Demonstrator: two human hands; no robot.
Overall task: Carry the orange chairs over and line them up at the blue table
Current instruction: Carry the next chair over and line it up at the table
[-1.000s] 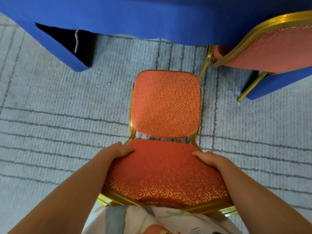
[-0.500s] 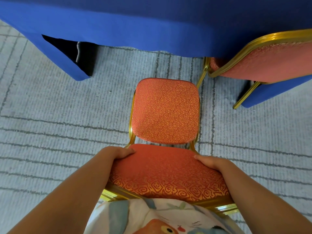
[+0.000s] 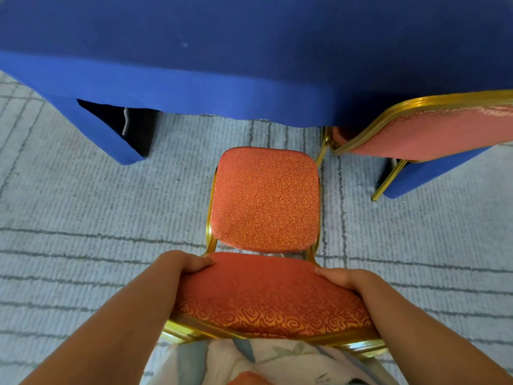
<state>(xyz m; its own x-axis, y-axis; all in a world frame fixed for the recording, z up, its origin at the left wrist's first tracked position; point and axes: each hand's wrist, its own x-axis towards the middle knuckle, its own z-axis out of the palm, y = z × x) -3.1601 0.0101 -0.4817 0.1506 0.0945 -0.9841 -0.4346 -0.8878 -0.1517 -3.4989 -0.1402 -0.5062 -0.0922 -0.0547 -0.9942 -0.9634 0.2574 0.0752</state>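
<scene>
Orange chair (image 3: 265,200) backrest in both hands' grip, left (image 3: 181,263), right (image 3: 345,279), facing blue table (image 3: 249,65).

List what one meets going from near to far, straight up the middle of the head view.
Padded orange chair back, held at its sides by the left hand and right hand → square orange patterned seat → strip of grey lined carpet → blue cloth-covered table.
</scene>
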